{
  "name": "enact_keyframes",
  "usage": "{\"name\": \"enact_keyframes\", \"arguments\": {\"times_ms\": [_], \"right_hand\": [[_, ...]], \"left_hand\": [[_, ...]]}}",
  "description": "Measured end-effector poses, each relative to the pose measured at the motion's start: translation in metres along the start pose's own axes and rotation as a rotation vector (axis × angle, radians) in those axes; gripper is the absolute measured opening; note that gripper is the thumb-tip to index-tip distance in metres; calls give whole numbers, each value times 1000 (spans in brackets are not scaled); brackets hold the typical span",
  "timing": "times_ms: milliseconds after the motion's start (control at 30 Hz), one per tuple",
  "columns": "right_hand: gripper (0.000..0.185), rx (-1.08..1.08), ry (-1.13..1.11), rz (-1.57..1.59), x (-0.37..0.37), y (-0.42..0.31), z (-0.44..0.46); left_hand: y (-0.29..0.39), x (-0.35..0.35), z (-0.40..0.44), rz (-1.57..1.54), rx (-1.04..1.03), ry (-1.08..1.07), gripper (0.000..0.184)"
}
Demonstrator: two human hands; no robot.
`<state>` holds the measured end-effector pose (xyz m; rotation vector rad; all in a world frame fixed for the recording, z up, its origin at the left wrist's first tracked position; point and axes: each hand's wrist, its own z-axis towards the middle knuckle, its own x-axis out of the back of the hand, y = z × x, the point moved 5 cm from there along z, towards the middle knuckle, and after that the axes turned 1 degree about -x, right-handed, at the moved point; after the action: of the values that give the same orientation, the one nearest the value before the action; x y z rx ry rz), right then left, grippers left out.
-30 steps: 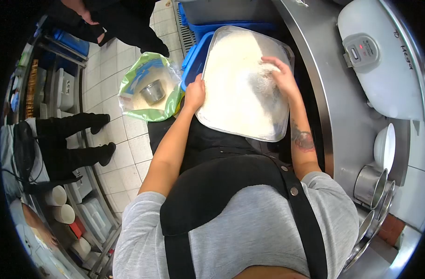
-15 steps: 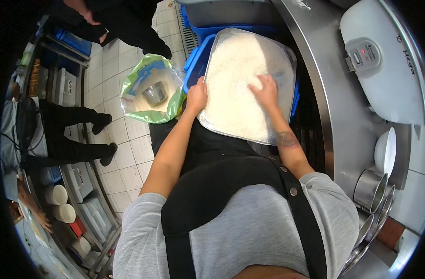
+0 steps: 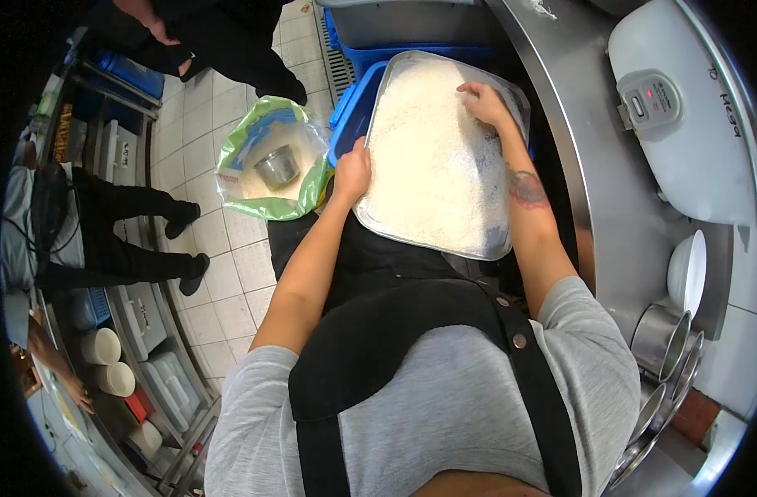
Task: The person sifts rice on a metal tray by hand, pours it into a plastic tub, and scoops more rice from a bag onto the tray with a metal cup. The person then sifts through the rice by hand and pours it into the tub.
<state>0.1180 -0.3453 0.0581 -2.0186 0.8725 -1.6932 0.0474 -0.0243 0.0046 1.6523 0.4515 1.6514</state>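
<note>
A wide metal tray (image 3: 501, 247) spread with dry white rice (image 3: 420, 157) lies in front of my body, over a blue crate (image 3: 351, 124). My left hand (image 3: 354, 172) is closed on the tray's left rim. Over the far right part of the rice is my right hand (image 3: 484, 105), its fingers loosely bent and apart, with nothing seen in them. Below that hand the rice layer is thin and metal shows through. To the left stands an open green bag (image 3: 229, 149) of rice with a metal scoop or pot (image 3: 277, 166) inside.
On the right, a steel counter (image 3: 561, 83) carries a large white rice cooker (image 3: 685, 124), a white bowl (image 3: 687, 269) and metal pots (image 3: 660, 340). Two people stand nearby, one in black trousers (image 3: 138, 207) by the left shelves (image 3: 159, 348), another at the top left.
My right hand has moved away from my body and slightly right across the rice, and a thin patch now shows on the tray's right side. My left hand stays on the rim.
</note>
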Motion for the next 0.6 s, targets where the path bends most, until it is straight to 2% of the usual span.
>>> {"name": "enact_keyframes", "arguments": {"times_ms": [100, 133, 200, 300, 400, 500, 567, 600], "right_hand": [[56, 260, 321, -227, -32, -5, -23], [71, 93, 249, -305, -41, -18, -44], [57, 88, 280, -389, -59, -39, -83], [39, 200, 195, -254, -91, -32, -118], [30, 243, 101, -110, -89, -24, -131], [24, 12, 138, 65, -52, -13, -117], [22, 48, 328, 202, -15, -30, -112], [22, 8, 311, 238, -4, -37, -108]], "left_hand": [[-1, 1, 1, -6, 9, 3, 31], [-2, 0, 1, -8, 15, 2, 31], [1, 2, 0, -16, 10, 9, 30], [4, 6, -1, -20, 4, 11, 30], [3, 3, -1, -19, -10, 21, 30], [3, 3, 0, 2, -11, 16, 29], [2, 4, 0, 10, -15, 24, 29], [1, 3, 1, 6, -23, 31, 29]]}}
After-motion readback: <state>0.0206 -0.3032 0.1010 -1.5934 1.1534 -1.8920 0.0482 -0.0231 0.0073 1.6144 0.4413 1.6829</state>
